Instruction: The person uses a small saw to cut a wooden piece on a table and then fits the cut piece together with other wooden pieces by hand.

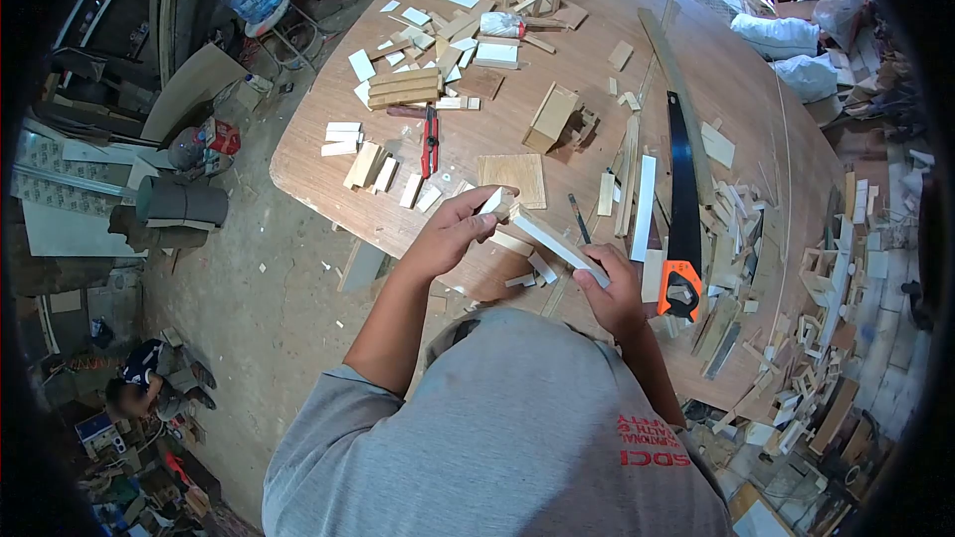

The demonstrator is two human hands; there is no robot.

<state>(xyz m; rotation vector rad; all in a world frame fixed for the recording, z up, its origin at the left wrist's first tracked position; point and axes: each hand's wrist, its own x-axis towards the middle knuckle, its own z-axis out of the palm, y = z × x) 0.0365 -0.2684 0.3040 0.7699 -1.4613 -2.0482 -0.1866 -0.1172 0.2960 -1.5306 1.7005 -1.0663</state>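
Observation:
My left hand (460, 229) pinches a small block of wood (494, 202) with a white face. In my right hand (614, 290) is a white-faced wooden strip (550, 237), gripped near its lower right end. The strip's upper left end meets the small block at my left fingertips. Just beyond lies a flat square wooden board (512, 182). A pencil (579, 219) rests on the table to the right of the strip. Under and beside the strip are a few short offcuts (542, 268).
A handsaw (683, 189) with an orange handle lies on the right of the wooden table (328, 139). A red utility knife (430, 142) lies on the left, near stacked wood blocks (405, 89). A small wooden box (552, 119) stands mid-table. A person (149, 378) sits low at the far left.

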